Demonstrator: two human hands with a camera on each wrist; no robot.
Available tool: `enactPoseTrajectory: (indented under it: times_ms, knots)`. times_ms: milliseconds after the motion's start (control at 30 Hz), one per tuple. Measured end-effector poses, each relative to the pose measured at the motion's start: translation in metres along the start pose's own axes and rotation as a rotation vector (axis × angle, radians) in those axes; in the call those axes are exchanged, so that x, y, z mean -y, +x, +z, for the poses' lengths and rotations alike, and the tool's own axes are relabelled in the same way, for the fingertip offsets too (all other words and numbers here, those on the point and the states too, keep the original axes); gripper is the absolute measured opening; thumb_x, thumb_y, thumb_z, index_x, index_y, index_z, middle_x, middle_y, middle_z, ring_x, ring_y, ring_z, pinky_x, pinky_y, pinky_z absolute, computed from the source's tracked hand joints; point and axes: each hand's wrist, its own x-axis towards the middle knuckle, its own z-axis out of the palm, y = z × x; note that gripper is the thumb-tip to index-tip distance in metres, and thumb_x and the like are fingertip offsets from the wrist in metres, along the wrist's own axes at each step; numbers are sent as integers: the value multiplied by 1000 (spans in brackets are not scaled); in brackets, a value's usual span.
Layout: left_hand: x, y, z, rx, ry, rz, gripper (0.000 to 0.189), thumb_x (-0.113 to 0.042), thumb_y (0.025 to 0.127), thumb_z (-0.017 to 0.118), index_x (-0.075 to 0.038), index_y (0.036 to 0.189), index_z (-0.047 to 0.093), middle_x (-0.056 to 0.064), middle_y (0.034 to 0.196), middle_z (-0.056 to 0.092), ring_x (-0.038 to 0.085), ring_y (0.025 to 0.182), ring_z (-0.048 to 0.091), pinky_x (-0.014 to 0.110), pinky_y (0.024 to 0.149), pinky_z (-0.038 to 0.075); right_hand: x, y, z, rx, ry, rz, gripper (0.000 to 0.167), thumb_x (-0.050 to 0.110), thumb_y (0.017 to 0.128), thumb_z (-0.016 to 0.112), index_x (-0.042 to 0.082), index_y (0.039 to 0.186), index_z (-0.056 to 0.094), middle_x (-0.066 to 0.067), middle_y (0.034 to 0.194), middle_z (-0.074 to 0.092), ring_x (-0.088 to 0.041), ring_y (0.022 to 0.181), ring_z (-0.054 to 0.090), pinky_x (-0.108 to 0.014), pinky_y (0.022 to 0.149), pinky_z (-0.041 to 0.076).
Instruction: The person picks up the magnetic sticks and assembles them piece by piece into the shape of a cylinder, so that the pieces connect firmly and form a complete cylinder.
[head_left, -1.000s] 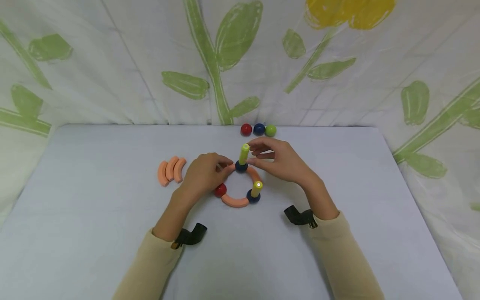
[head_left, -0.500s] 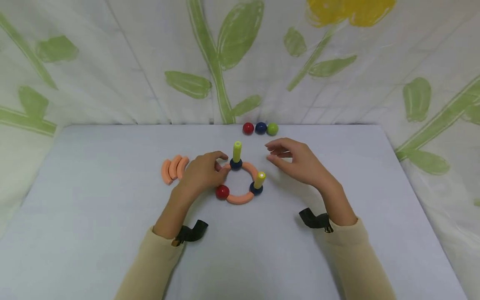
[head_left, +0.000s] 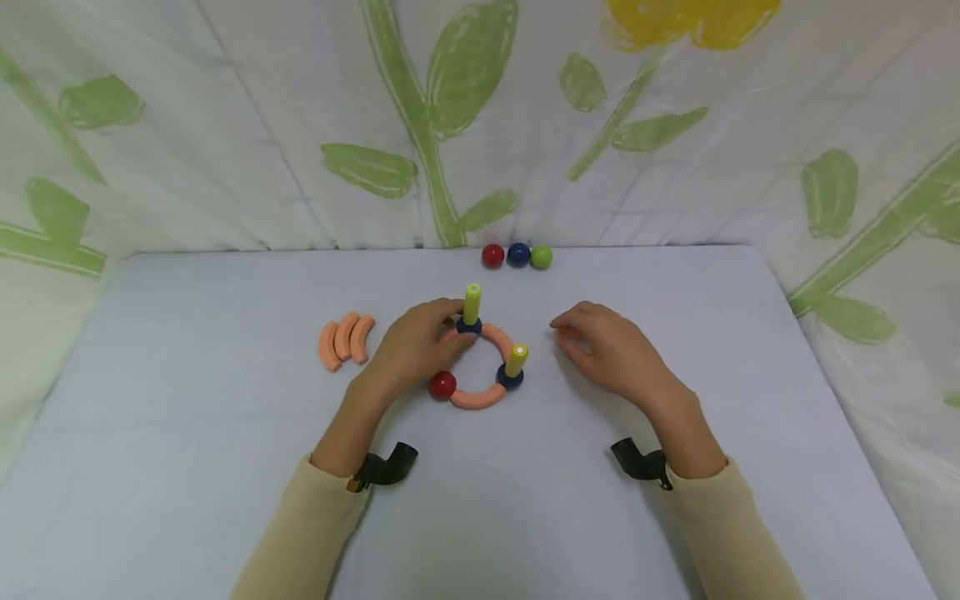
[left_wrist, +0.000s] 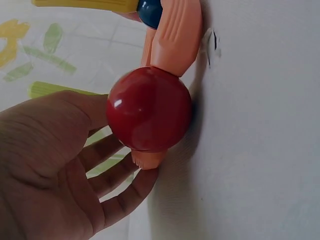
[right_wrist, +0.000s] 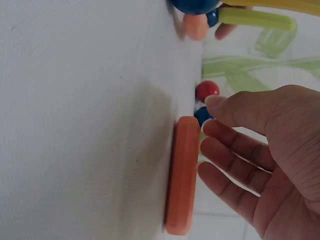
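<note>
In the head view, curved orange sticks (head_left: 478, 398), two dark blue balls (head_left: 510, 377) and a red ball (head_left: 442, 385) form a ring. Two upright yellow sticks (head_left: 472, 304) rise from the blue balls. My left hand (head_left: 412, 346) grips the ring's far left part, thumb inside, beside the far blue ball. The left wrist view has the red ball (left_wrist: 149, 109) close, with fingers around the orange stick (left_wrist: 147, 159) behind it. My right hand (head_left: 615, 354) hovers right of the ring, fingers loosely bent. An orange stick (right_wrist: 182, 175) lies beside its fingertips, hidden in the head view.
Three curved orange sticks (head_left: 345, 340) lie left of my left hand. Along the table's back edge sit a red ball (head_left: 492, 256), a blue ball (head_left: 518, 255) and a green ball (head_left: 541, 256). A printed white curtain (head_left: 300, 125) hangs behind the table (head_left: 187, 417).
My right hand has drawn back from the far yellow stick, to the right and nearer. My left hand has shifted its grip toward the far blue ball; the ring has moved slightly.
</note>
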Motion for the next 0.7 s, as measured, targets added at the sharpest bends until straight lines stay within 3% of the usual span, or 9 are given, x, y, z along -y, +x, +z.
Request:
enactPoseTrajectory:
  times_ms: [167,367,700]
  knots:
    - [0,0,0,3,6,-28,37,-29,100,74,-12,133,70,6,111,75,23,93,67,40,82,55,-3,-1,-1,-5,-70,19,22,14,98,76,6,119,77,-8,113,74,-25,105,71,-46,92,59]
    - [4,-3,-7,25,-27,-66,32,-28,97,77,-16,126,72,4,112,77,21,96,70,37,81,54,-8,-2,-2,2,-95,45,30,30,100,76,5,117,77,-10,113,74,-28,102,69,-47,90,58]
    - [2,-8,-21,71,-32,-64,23,-27,95,79,-13,111,70,9,113,76,21,86,67,32,75,50,-10,-2,-4,48,-105,87,29,33,101,74,8,114,79,-6,103,73,-21,91,63,-41,81,54]
